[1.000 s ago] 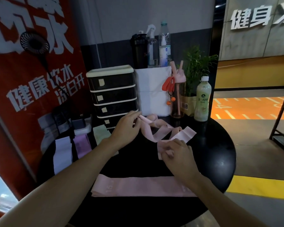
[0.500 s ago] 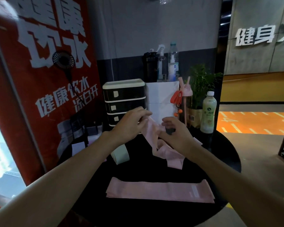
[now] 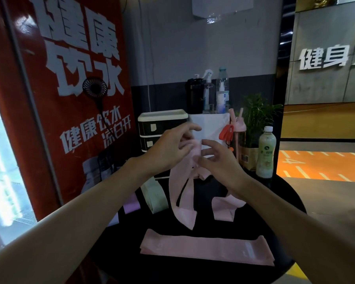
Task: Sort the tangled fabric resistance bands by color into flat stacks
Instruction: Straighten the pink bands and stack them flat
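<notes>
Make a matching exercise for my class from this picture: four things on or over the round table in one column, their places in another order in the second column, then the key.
Things
1. flat pink band
2. tangled pink bands
3. green band
4. pale drink bottle

Places
A. stands at the far right of the table, by the plant
B. hang from the left hand and right hand
C. lies along the table's near edge
D. lies on the table, left of the hanging pink strips

Pairs: 1-C, 2-B, 3-D, 4-A
</notes>
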Demonstrator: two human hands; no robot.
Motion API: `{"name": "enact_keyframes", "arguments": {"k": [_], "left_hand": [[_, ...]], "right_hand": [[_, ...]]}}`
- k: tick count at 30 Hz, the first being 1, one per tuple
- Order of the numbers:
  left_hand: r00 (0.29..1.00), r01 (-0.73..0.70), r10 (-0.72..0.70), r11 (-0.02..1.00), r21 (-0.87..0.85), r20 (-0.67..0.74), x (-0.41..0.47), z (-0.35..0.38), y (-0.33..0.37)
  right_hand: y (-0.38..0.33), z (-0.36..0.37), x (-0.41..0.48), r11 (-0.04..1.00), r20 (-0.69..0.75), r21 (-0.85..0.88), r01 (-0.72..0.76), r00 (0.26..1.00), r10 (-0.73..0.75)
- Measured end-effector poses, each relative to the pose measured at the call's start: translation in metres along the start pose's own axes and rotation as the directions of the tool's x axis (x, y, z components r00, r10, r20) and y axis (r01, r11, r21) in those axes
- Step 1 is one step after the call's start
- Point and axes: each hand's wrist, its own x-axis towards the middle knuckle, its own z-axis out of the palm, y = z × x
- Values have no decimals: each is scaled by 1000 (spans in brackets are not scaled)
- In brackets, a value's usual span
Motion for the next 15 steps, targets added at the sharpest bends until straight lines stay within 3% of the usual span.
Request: {"name": "enact_keyframes", "arguments": {"k": [7,12,15], "left_hand": [[999,16,-19,998,-67,-42,3,-13,5],[990,43,-70,976,-215,-119,5,-20,11],[980,92,-145,941,-327,-140,7,-23,15]], "right_hand": [[-8,-4,5,983,-70,-159,96,992,-109],[-19,-3,7,976,-99,-138,170,978,-184],[-28,-5,8,987,-62,-68,148,986,-153]]}}
